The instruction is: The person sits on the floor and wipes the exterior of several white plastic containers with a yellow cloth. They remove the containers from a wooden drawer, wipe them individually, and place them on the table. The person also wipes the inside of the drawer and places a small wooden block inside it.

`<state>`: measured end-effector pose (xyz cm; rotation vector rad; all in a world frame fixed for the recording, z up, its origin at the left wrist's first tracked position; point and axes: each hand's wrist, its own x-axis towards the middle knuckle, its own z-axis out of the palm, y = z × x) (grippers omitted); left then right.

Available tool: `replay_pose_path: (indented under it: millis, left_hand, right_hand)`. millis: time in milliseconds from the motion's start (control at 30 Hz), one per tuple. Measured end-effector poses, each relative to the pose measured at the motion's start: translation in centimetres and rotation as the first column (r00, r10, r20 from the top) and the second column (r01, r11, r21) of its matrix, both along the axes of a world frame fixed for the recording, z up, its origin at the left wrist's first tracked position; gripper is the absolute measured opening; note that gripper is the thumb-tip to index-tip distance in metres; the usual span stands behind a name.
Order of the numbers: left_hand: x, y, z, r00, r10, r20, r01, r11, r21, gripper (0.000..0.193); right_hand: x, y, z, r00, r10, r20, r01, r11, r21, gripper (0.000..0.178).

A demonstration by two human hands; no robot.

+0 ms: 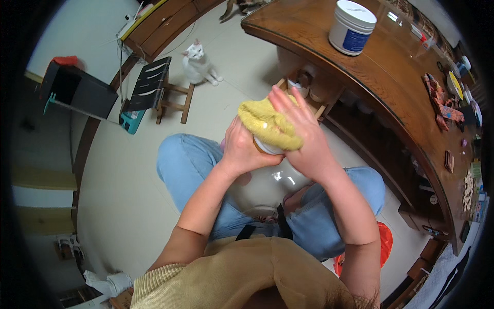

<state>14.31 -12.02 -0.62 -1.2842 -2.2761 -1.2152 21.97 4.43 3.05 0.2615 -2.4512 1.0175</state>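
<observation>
Over my lap, my left hand [242, 149] wraps around a white, round-edged piece [266, 147] with a tan rim; its kind is mostly hidden. A fuzzy yellow cloth [267, 121] covers its top. From the other side, my right hand [309, 136] holds the cloth against it, the palm pressed on and the fingers stretched along it, slightly blurred. Just below both hands, a large glossy see-through rounded vessel [267, 190] rests between my knees. Whether the white piece joins that vessel I cannot tell.
At my right, a brown wooden desk [303, 23] bears a white lidded tub [352, 28]. A white cat [198, 64] sits ahead beside a low black-topped stool [150, 85]. A red plastic bag [385, 244] lies by my right leg. A black box [85, 90] stands at left.
</observation>
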Motion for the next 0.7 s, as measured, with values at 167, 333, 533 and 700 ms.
replay_pose_path:
  millis: [167, 333, 533, 700]
  left_hand:
    - [-0.5, 4.2, 2.1, 0.962, -0.091, 0.259, 0.061, 0.991, 0.120, 0.084]
    - [0.7, 13.3, 5.3, 0.872, -0.364, 0.326, 0.226, 0.892, 0.391, 0.094]
    - [-1.3, 27.1, 6.2, 0.820, -0.448, 0.356, 0.215, 0.818, 0.533, 0.102]
    - [-2.6, 31.2, 5.0, 0.889, -0.337, 0.310, 0.187, 0.885, 0.427, 0.119]
  right_hand:
    - [1.5, 3.1, 1.8, 0.978, 0.066, -0.200, -0.047, 0.994, 0.101, 0.054]
    - [5.1, 10.3, 0.7, 0.815, -0.075, -0.575, -0.373, 0.692, -0.618, 0.027]
    - [8.9, 15.5, -0.7, 0.793, -0.584, -0.173, -0.277, -0.093, -0.956, 0.028]
    - [9.0, 15.0, -0.3, 0.840, -0.444, -0.311, -0.272, 0.152, -0.950, 0.028]
